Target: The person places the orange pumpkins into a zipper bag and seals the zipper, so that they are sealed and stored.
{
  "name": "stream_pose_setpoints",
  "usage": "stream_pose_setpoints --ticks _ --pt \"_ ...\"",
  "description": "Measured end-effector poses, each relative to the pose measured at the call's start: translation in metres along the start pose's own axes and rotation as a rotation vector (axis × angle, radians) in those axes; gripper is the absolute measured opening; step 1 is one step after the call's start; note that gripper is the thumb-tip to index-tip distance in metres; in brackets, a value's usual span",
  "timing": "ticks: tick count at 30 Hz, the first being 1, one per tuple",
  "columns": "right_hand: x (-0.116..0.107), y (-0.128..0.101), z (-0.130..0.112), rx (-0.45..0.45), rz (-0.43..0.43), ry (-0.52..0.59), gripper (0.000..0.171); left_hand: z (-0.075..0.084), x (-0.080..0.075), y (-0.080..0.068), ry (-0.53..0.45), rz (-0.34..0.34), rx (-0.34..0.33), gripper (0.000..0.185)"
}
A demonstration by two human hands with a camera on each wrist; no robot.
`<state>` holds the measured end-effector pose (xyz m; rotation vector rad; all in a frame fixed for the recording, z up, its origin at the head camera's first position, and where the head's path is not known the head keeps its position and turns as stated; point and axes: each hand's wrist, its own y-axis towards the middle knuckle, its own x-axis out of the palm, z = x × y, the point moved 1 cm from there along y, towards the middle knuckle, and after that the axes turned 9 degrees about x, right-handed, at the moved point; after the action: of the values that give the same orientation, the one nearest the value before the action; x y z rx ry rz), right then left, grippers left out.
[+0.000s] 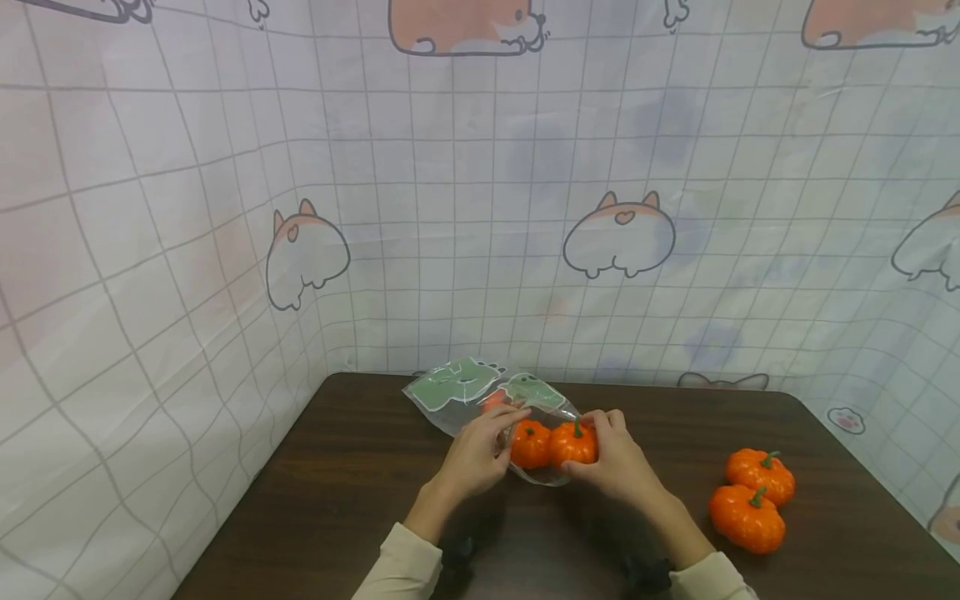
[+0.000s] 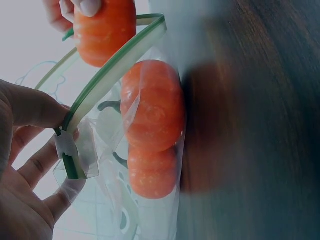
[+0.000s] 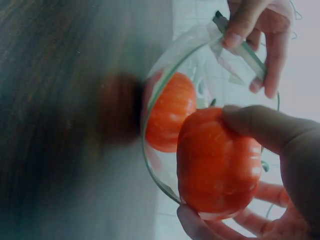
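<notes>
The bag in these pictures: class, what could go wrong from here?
The left hand pinches the bag at one side of its mouth; if that slips, the soft mouth may sag closed.
The held pumpkin, in the right hand, is at the mouth and could catch on the rim.
It might also bump the inner pumpkins.

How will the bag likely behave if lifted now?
Probably floppy: the bag looks thin and clear, and creases near the left hand. Likely to sag, with two pumpkins lying inside. Might spill if tipped, as its rim gapes open.
</notes>
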<state>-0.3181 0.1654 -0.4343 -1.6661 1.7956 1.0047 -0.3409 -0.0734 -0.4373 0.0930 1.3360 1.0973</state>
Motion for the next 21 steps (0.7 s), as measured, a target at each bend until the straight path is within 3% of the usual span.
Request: stream_pose_setpoints --ticks 11,21 --pt "0.015 -0.001 0.001 0.018 0.107 -0.06 0.068 0.001 0.003 0.0 0.012 -0.029 -0.01 0.059" --pt "0.024 -0.006 -0.005 -0.01 0.075 -0.037 0.067 0.003 0.004 0.0 0.012 -0.023 -0.019 0.057"
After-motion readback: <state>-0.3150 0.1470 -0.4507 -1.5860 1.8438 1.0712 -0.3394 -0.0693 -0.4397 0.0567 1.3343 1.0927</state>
